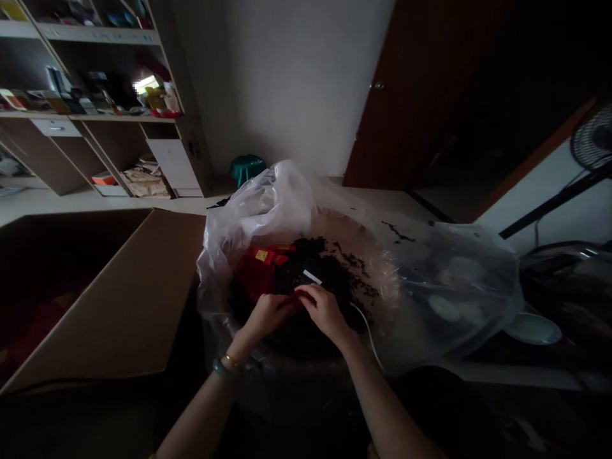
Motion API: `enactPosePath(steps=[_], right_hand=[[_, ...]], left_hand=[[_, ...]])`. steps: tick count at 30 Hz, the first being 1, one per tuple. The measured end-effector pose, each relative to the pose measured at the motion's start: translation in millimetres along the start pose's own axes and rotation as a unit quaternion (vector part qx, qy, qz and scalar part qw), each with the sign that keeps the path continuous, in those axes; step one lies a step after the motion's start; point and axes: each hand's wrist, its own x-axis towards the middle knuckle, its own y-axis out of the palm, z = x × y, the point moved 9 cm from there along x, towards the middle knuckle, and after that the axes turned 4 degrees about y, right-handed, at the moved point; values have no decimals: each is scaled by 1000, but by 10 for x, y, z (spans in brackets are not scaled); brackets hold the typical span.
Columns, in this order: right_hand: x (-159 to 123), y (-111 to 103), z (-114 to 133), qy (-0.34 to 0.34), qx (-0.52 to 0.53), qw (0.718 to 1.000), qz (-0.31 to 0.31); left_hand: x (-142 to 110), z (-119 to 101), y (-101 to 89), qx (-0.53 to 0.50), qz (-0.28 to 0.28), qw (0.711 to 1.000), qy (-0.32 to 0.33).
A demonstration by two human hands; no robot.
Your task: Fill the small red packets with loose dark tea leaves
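Observation:
My left hand and my right hand meet over a round container lined with a clear plastic bag. Between their closed fingers is a small red packet, mostly hidden by the hands and the dim light. Dark loose leaves, like dried tea, lie heaped in the container and thin out toward its right side. Several red packets rest at the left of the heap. Just beyond my fingertips is a small white strip. A white cord curves down beside my right wrist.
An open cardboard box with red things inside stands at the left. The plastic spreads right toward a pale dish. Behind are shelves, a green-covered object, and a brown door. A fan is at far right.

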Motion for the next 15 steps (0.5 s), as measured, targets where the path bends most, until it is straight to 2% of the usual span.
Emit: enactPosePath(steps=[2,5,11,15], right_hand=[[-22,-52,86,-23,-52,996,-68],[-116,-55,208,-71,-122,980,-137],[-256,-5,376,-155,-181,957,-163],[-205,-49,414,-139,-193,958,-160]], left_hand=[[-8,104,41,-45,-39,997,-46],[-30,198,82,-103,-97,987,-71],[-66,256,139,-196,-118,967,-108],[-96,190,92,-117,-113,982,-100]])
